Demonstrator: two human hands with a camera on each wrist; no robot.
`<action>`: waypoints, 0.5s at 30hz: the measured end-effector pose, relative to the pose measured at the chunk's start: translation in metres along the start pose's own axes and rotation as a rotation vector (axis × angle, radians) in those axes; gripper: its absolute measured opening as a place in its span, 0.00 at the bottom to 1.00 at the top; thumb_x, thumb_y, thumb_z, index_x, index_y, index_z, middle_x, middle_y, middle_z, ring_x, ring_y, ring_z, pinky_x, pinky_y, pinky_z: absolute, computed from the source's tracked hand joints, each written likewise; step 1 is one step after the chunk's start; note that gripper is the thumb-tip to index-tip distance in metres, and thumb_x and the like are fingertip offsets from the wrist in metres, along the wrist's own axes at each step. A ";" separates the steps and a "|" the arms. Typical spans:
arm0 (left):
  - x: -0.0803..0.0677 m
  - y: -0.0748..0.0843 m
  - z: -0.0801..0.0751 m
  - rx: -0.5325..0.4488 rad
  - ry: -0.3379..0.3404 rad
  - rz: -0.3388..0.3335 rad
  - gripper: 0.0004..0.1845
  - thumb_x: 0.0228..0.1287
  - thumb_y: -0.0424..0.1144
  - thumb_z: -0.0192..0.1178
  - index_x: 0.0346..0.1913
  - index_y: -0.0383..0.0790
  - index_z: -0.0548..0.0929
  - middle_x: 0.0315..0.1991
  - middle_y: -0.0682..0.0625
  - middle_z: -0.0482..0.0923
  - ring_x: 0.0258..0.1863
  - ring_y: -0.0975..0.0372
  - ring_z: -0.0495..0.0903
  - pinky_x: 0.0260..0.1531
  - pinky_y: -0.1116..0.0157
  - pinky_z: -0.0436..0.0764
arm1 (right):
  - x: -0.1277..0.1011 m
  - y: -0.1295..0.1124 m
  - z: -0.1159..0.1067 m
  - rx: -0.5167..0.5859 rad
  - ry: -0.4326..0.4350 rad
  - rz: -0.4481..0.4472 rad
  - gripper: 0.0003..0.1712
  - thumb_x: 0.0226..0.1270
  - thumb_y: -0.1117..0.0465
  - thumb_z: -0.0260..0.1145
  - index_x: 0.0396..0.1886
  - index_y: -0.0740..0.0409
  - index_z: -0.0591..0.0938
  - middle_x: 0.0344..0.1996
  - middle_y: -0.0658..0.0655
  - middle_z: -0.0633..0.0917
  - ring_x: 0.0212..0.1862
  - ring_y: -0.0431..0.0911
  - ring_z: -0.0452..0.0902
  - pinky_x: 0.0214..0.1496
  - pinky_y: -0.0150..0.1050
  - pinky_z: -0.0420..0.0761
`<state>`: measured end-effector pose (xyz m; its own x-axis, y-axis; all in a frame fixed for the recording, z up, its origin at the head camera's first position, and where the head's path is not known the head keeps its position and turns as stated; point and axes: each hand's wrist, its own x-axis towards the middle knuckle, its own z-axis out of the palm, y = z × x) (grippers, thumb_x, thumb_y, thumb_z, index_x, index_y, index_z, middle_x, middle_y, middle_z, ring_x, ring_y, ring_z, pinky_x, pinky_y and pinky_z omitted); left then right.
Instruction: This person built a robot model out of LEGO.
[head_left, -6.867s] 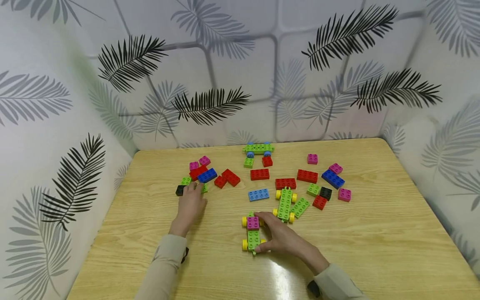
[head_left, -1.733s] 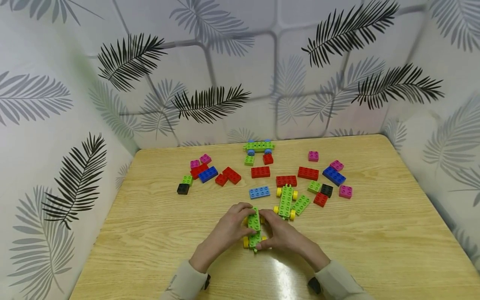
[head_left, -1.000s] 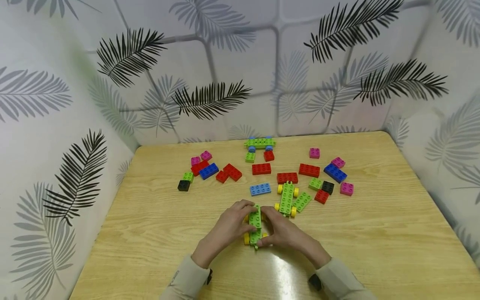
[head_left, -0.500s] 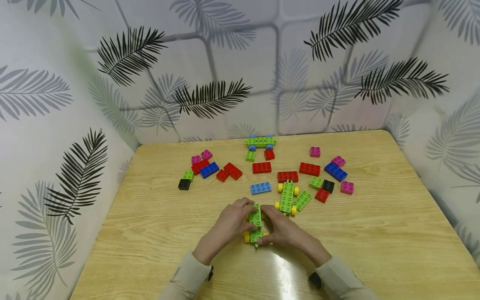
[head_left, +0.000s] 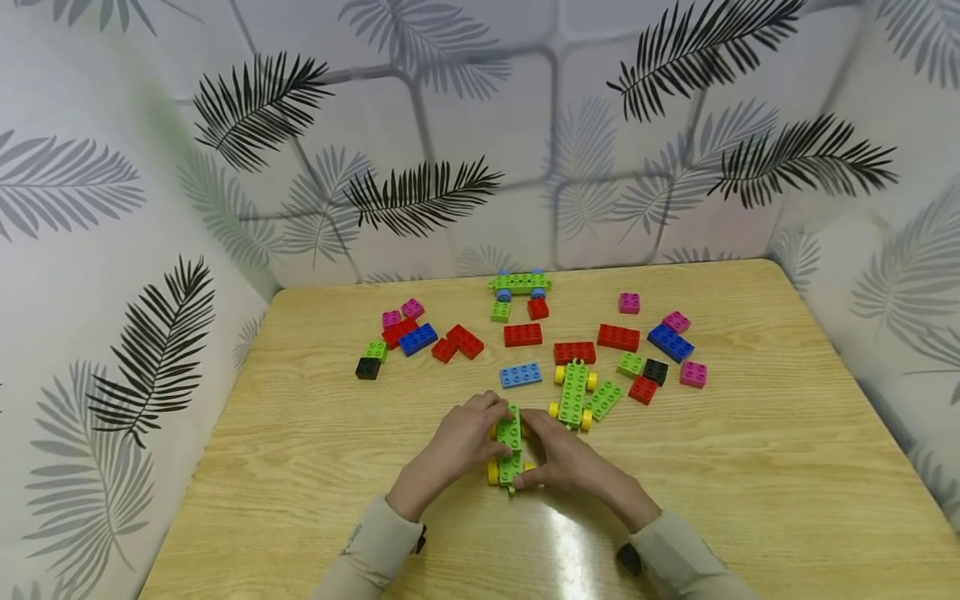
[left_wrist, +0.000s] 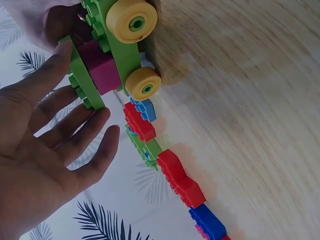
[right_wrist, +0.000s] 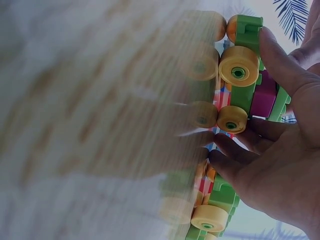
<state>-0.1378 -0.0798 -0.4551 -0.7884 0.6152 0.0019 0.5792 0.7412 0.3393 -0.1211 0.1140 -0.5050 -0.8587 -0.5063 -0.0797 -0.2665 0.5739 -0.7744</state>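
Observation:
A green toy car base [head_left: 511, 477] with yellow wheels stands on the table before me. On it sits a magenta brick [left_wrist: 101, 69], hidden from above by a thin green building plate [head_left: 510, 433]. My left hand [head_left: 459, 440] pinches that plate between thumb and fingers. In the left wrist view, the plate lies flat along the magenta brick's studded side. My right hand [head_left: 564, 457] grips the car base at its two ends, thumb at the near end and fingers near the far wheels.
A second green car base [head_left: 573, 396] with yellow wheels stands close by on the right, beside a green plate [head_left: 604, 401]. Farther back are a blue-wheeled base [head_left: 521, 284], a light blue brick [head_left: 521, 375] and several scattered bricks. A patterned wall backs the table [head_left: 750, 467].
My left hand has come from the left brick group to the car base, and the green plate now covers the magenta brick. The right hand keeps its hold. Little differs over the last second.

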 end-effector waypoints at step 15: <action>0.003 0.006 -0.002 0.051 -0.022 -0.017 0.19 0.53 0.45 0.72 0.46 0.43 0.80 0.46 0.52 0.75 0.45 0.60 0.75 0.41 0.61 0.78 | -0.001 0.001 0.000 -0.001 0.004 -0.003 0.56 0.47 0.50 0.80 0.72 0.62 0.62 0.68 0.63 0.66 0.69 0.57 0.60 0.68 0.54 0.62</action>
<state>-0.1369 -0.0746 -0.4515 -0.7941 0.6074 -0.0244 0.5756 0.7643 0.2907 -0.1205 0.1150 -0.5055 -0.8595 -0.5057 -0.0744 -0.2699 0.5727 -0.7741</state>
